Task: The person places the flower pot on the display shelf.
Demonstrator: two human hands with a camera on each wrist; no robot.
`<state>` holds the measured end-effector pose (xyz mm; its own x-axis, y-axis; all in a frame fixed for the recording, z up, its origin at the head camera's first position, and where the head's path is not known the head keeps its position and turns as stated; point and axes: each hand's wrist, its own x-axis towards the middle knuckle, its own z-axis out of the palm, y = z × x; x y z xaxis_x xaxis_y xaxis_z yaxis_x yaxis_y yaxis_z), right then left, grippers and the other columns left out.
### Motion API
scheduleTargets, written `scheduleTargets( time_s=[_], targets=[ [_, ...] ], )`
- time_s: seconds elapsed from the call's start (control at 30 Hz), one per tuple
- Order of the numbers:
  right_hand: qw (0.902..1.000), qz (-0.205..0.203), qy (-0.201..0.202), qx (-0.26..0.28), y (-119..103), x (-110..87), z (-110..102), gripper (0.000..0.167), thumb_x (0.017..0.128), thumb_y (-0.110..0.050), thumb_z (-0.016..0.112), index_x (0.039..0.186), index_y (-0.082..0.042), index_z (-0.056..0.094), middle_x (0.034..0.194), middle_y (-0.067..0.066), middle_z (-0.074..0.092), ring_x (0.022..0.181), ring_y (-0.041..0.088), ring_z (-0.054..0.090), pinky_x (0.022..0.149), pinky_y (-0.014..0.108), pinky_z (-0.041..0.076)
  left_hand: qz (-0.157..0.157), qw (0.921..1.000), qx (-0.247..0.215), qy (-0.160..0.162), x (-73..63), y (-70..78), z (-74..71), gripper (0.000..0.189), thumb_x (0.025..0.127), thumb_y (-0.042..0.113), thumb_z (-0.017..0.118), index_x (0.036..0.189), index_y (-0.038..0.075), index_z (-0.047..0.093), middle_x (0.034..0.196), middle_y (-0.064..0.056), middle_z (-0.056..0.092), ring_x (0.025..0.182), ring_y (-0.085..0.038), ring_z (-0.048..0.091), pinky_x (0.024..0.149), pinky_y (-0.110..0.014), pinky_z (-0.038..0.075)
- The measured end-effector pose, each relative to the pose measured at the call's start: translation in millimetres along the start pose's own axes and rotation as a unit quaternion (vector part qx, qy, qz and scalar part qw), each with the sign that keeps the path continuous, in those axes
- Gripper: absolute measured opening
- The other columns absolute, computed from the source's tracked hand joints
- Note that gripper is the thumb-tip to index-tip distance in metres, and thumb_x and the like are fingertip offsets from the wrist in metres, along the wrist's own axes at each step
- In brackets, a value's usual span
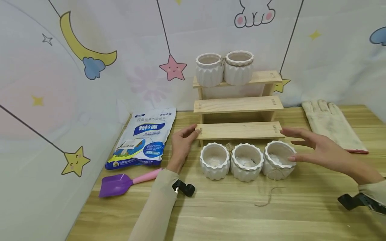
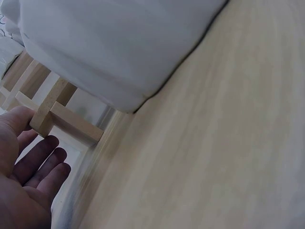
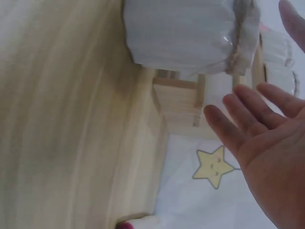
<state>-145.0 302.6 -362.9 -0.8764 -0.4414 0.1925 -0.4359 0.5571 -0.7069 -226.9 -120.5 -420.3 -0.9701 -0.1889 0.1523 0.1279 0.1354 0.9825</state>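
A three-tier wooden shelf stand [image 1: 238, 130] stands on the table. At the left end of its lowest board, my left hand [image 1: 181, 142] holds the corner between thumb and forefinger, the other fingers loosely bent in the left wrist view. My right hand [image 1: 319, 150] is spread by the board's right end, palm bare in the right wrist view. Its thumb is near the rim of the right-hand white pot [image 1: 278, 169]; contact cannot be told. Beside that pot sit a middle white pot [image 1: 246, 172] and a left white pot [image 1: 214, 170], with whitish bits inside.
Two more white pots [image 1: 209, 75] stand on the top board. To the left lie a fertilizer bag [image 1: 143, 137] and a purple shovel [image 1: 116, 185] with a pink handle. A pale glove [image 1: 328, 124] lies at the right; a loose piece of twine [image 1: 269, 197] is in front.
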Motion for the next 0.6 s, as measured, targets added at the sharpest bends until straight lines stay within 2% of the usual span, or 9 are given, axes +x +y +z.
scheduleTargets(
  time_s=[0.07, 0.17, 0.3, 0.4, 0.6],
  targets=[
    [0.9999, -0.007, -0.008, 0.0, 2.5, -3.6, 3.9, 0.087, 0.083, -0.005, 0.091, 0.159, -0.013, 0.049, 0.156, -0.009, 0.053, 0.129, 0.0, 0.055, 0.096, 0.016, 0.049, -0.003, 1.0, 0.002, 0.001, -0.2, -0.1, -0.4, 0.028, 0.093, 0.01, 0.083, 0.12, 0.004, 0.08, 0.12, -0.011, 0.077, 0.115, -0.024, 0.071, 0.099, -0.035, 0.055],
    [0.9995, -0.014, -0.026, -0.004, 5.9, -7.9, 8.8, 0.094, 0.08, -0.006, 0.094, 0.161, -0.014, 0.046, 0.156, -0.012, 0.051, 0.129, -0.004, 0.052, 0.096, 0.016, 0.048, -0.004, 1.0, 0.004, 0.0, -0.5, -0.1, -0.7, 0.028, 0.093, 0.01, 0.084, 0.12, 0.004, 0.08, 0.12, -0.01, 0.078, 0.115, -0.024, 0.071, 0.1, -0.035, 0.055],
    [0.9989, -0.006, -0.047, -0.003, 7.3, -12.1, 13.2, 0.102, 0.078, -0.008, 0.095, 0.164, -0.017, 0.041, 0.158, 0.004, 0.049, 0.129, -0.006, 0.05, 0.095, 0.02, 0.05, 0.0, 1.0, 0.004, 0.001, -1.1, 0.2, -0.9, 0.028, 0.093, 0.01, 0.084, 0.119, 0.004, 0.08, 0.119, -0.01, 0.078, 0.114, -0.024, 0.071, 0.098, -0.034, 0.055],
    [0.9989, 0.001, -0.046, -0.01, 7.2, -14.1, 15.1, 0.104, 0.076, -0.01, 0.096, 0.164, -0.016, 0.041, 0.157, 0.015, 0.05, 0.128, -0.008, 0.049, 0.095, 0.02, 0.049, 0.002, 1.0, 0.003, 0.001, -1.6, -0.1, -1.0, 0.027, 0.093, 0.01, 0.084, 0.119, 0.004, 0.08, 0.119, -0.011, 0.078, 0.114, -0.024, 0.071, 0.097, -0.033, 0.055],
    [0.9993, 0.01, -0.035, -0.005, 7.3, -14.8, 17.2, 0.1, 0.077, -0.01, 0.097, 0.161, -0.011, 0.042, 0.151, 0.017, 0.055, 0.127, -0.012, 0.046, 0.096, 0.014, 0.046, 0.004, 1.0, -0.003, 0.002, -1.8, 1.0, -0.5, 0.028, 0.093, 0.01, 0.084, 0.12, 0.004, 0.08, 0.121, -0.013, 0.077, 0.116, -0.027, 0.071, 0.095, -0.029, 0.055]
  ],
)
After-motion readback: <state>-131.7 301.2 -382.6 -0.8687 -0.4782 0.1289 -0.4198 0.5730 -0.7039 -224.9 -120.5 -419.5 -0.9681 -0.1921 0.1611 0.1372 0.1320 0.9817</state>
